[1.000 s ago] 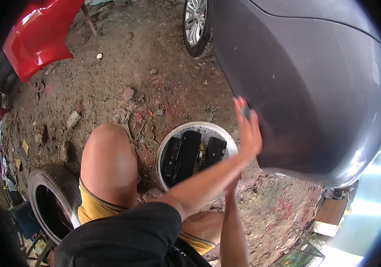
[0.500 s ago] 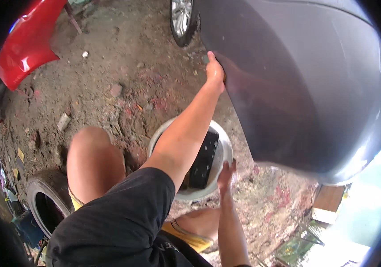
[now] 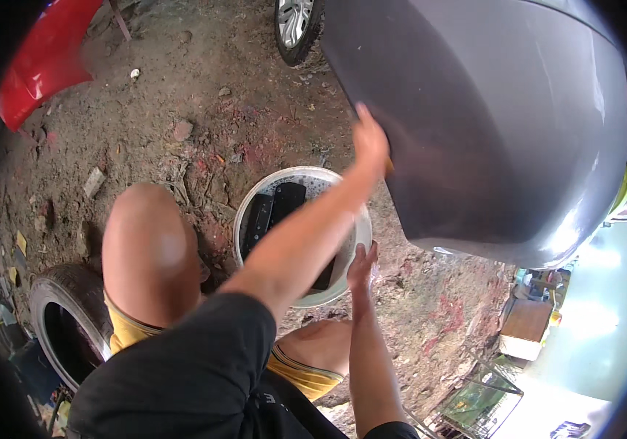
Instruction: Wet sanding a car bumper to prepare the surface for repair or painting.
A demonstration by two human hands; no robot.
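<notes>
"As our left hand (image 3: 371,146) meets the grey car panel (image 3: 467,139) beside the basin (image 3: 313,175), how far along are we?"

"Partly dull, shiny at one corner; we can't judge what's left. Our right hand (image 3: 362,267) is at the basin; we can't tell either hand's finger grip."

"Around us?"

"Rough dirt (image 3: 138,124), pale floor (image 3: 610,293) rightward."

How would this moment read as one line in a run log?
left hand: at edge of dark grey curved car panel | right hand: at rim of round whitish basin | basin: holds flat black pieces
</notes>
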